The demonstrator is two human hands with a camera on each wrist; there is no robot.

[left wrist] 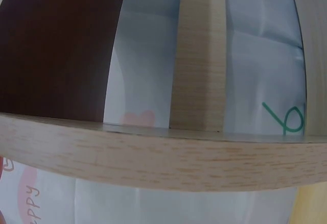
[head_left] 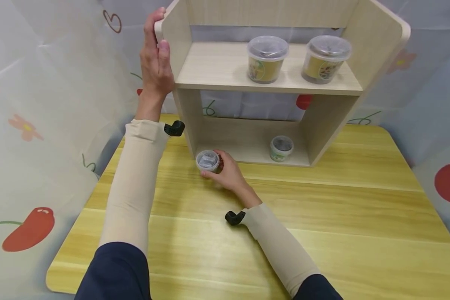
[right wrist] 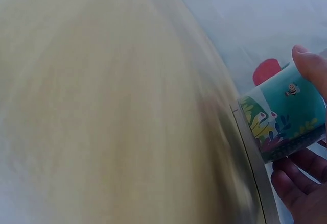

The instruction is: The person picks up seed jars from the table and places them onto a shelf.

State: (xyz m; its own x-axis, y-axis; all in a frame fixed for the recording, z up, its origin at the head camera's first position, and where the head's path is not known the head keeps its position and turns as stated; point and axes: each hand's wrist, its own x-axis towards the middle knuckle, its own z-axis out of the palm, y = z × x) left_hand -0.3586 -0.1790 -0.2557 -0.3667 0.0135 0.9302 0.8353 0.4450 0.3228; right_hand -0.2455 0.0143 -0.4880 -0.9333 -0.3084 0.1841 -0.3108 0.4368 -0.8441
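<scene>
A wooden two-tier shelf stands at the back of the table. My left hand grips its left side panel near the upper front corner, thumb at the front edge. My right hand holds a small lidded plastic cup by its side, at the lower tier's front left corner. In the right wrist view this cup has a teal label with a bee and leaves, and its base is at a board's edge. Another small lidded cup stands on the lower tier's right. The left wrist view shows the shelf's wooden edge, no hand.
Two larger lidded cups with yellowish contents, a left one and a right one, stand on the upper tier. The yellow wood-grain table extends toward me. Printed sheeting hangs behind and at both sides.
</scene>
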